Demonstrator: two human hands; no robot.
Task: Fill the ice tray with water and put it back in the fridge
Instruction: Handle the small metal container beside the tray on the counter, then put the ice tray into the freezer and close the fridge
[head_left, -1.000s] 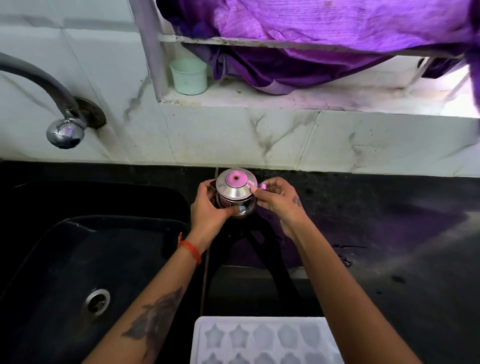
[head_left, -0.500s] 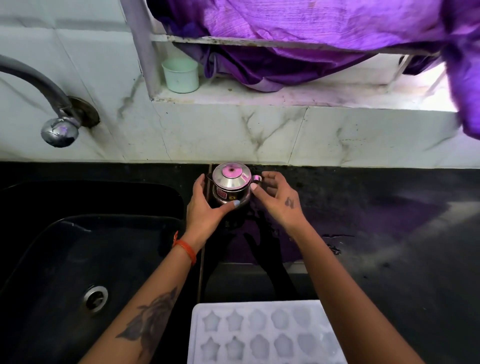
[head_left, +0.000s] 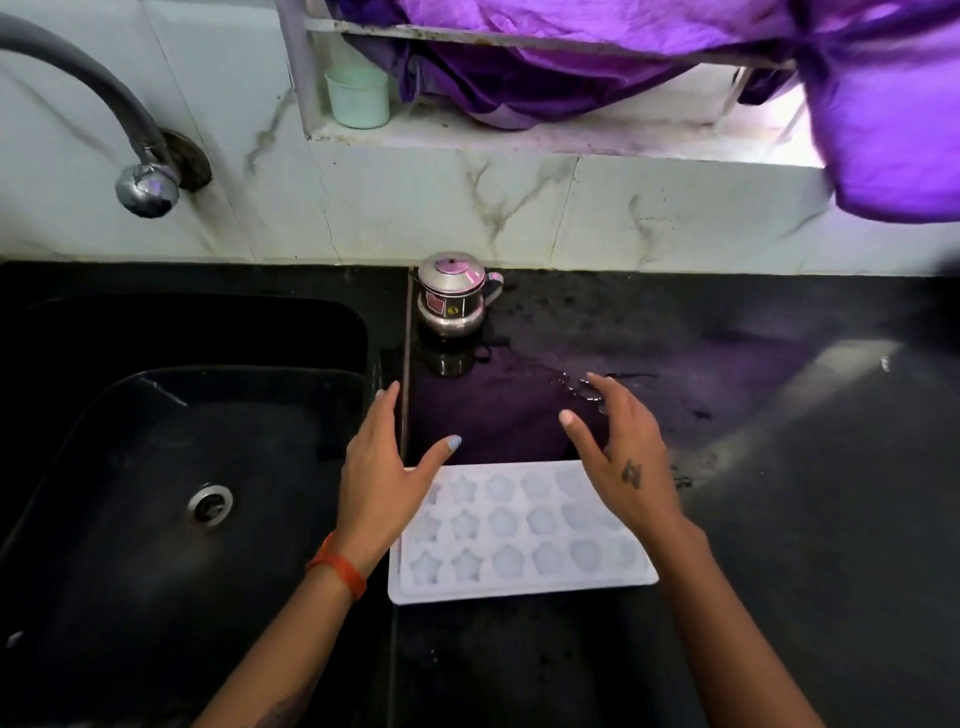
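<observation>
On the black counter (head_left: 779, 519) the ice tray (head_left: 519, 525) lies crosswise just under the empty, spread left hand (head_left: 382, 478) and right hand (head_left: 618, 462), one over each short end.

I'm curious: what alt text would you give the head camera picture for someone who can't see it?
Two open hands, left hand and right hand, hover above a white ice tray on a black counter, holding nothing. A small lidded steel pot stands by the wall, with a black sink to the left.
</observation>
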